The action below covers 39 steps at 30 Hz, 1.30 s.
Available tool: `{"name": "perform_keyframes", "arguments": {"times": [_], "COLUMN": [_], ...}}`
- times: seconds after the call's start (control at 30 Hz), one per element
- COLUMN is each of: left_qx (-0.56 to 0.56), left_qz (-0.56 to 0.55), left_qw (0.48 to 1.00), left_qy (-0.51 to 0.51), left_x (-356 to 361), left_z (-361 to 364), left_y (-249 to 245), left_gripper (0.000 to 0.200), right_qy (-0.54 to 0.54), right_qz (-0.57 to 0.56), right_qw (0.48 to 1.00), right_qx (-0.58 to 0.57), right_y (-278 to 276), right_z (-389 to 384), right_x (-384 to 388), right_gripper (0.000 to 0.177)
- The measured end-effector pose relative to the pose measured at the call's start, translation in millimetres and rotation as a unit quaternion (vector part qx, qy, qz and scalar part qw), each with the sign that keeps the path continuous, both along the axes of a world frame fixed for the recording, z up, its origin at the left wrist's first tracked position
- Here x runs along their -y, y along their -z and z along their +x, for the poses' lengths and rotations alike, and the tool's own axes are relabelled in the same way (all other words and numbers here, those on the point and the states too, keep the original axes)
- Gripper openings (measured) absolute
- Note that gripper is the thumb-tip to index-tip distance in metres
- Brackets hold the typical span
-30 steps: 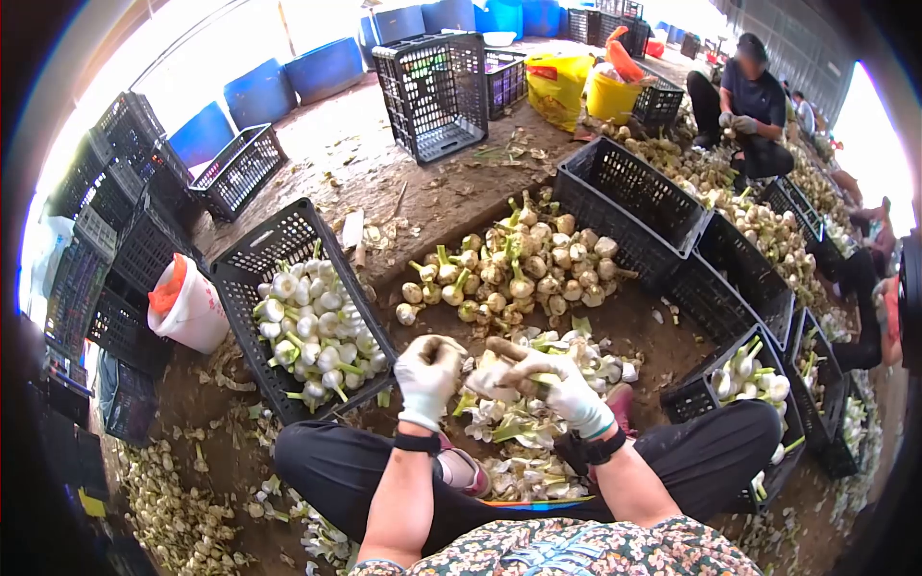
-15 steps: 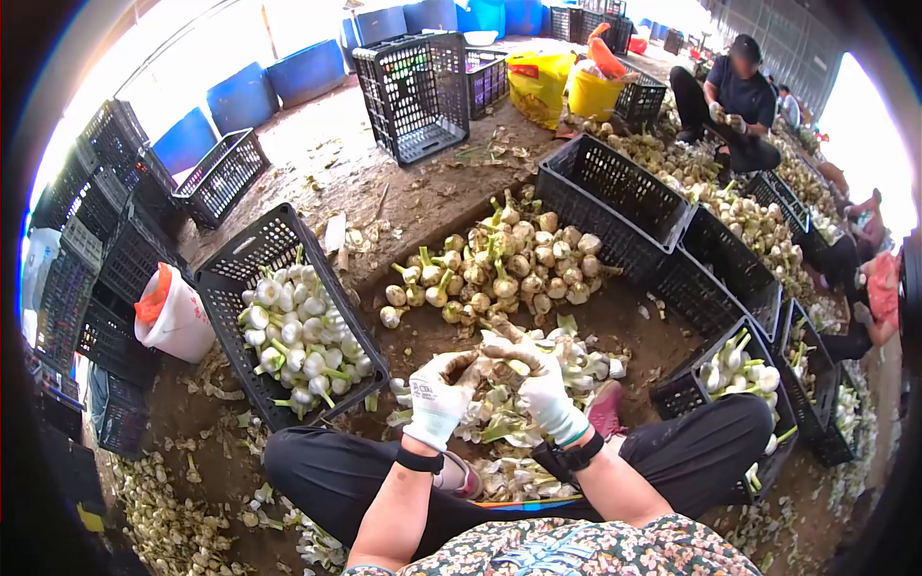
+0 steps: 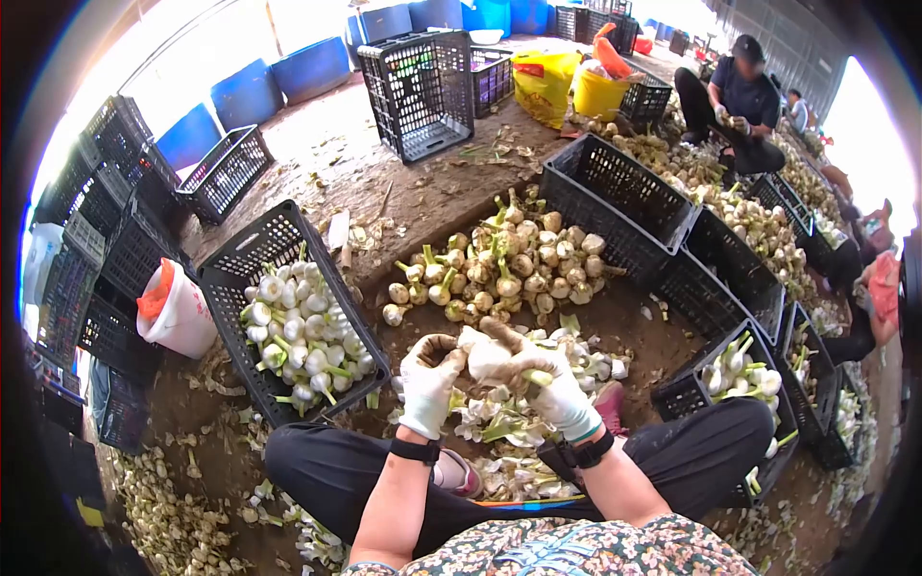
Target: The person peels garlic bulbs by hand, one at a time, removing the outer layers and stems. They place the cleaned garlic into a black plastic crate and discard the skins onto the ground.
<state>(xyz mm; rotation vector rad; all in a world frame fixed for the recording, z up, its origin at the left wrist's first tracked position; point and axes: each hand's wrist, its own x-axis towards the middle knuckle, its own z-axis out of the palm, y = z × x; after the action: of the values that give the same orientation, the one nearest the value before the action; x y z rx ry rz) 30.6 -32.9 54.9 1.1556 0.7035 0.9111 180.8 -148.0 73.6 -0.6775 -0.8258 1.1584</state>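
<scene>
In the middle, a pale garlic bulb [image 3: 487, 356] is held between my two gloved hands. My right hand [image 3: 549, 386] is closed round it, and a green stem end pokes out by the palm. My left hand [image 3: 428, 380] pinches at the bulb's left side; its fingertips are partly hidden. Beyond them lies a pile of unpeeled garlic bulbs [image 3: 523, 259] with brownish skins. Stripped garlic skins and leaves [image 3: 499, 422] are heaped below my hands. To the left, a tilted black crate [image 3: 223, 278] holds cleaned white garlic bulbs [image 3: 303, 331].
Black crates [image 3: 615, 230] line the right side, one with white garlic bulbs [image 3: 740, 376]. A white bucket [image 3: 178, 322] with something orange stands at left. Another person [image 3: 744, 101] squats at upper right by more garlic. A tall black crate [image 3: 415, 101] and yellow bucket [image 3: 600, 94] stand behind.
The bulb now shows pale between my hands, where they earlier hid it. My left hand has shifted slightly up and left, and the right hand has turned, exposing the stem end.
</scene>
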Motion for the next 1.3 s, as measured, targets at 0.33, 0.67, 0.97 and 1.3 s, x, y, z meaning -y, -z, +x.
{"name": "perform_keyframes", "arguments": {"times": [0.33,0.67,0.97,1.3], "left_qx": [0.141,-0.203,-0.026,0.326], "left_qz": [-0.256,0.222,-0.149,-0.277], "left_qw": [0.952,0.953,0.988,0.874], "left_qy": [0.093,0.033,0.016,-0.231], "left_x": [13.6,41.5,3.0,-94.9], "left_z": [1.6,12.0,-5.1,-55.9], "left_y": [-5.0,56.6,86.5,67.5], "left_gripper": [0.032,0.011,0.085,0.029], "right_qy": [0.063,0.198,0.176,-0.037], "right_qz": [-0.092,-0.096,-0.316,-0.343], "right_qw": [0.994,0.848,0.886,0.925], "right_qx": [0.022,-0.481,-0.290,0.160], "right_y": [19.9,79.6,152.4,151.4], "right_z": [2.6,11.7,-13.8,-26.3], "right_x": [-5.2,-56.3,-81.8,-214.5], "right_gripper": [0.032,0.033,0.024,0.051]}}
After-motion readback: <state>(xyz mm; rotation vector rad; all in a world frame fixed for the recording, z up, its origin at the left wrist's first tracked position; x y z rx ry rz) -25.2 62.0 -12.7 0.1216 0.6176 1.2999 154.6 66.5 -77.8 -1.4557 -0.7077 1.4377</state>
